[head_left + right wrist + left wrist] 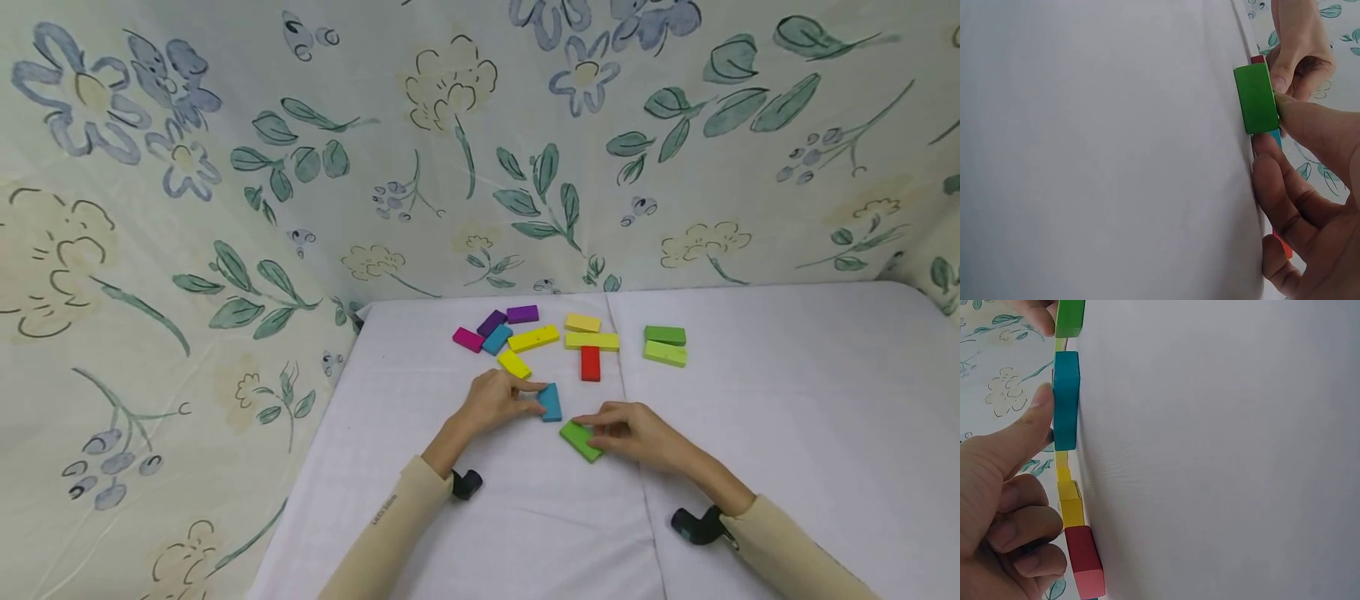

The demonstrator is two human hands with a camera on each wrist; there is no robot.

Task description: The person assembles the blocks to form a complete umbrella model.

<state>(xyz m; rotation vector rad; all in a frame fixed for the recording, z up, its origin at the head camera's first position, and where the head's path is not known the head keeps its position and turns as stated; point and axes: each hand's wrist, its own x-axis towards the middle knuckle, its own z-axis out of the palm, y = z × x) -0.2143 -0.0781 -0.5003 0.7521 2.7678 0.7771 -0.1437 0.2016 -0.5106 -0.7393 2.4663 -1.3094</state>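
My left hand (493, 402) pinches a blue block (551, 403) between thumb and fingers, near the middle of the white table. In the left wrist view the thumb lies along one side of this blue block (1066, 400), and the other fingers are curled. To the right and a little nearer, my right hand (637, 435) holds a green block (577, 442) by its right side. The right wrist view has the thumb and a fingertip at the edges of the green block (1257, 99). The two held blocks are close but apart.
Beyond the hands lie a red block (591, 364) against a long yellow block (592, 342), and two green blocks (665, 336) farther right. A loose group with purple (522, 314), magenta (468, 339), blue (497, 340) and yellow blocks (534, 338) lies at back left. Floral cloth (465, 225) hangs behind.
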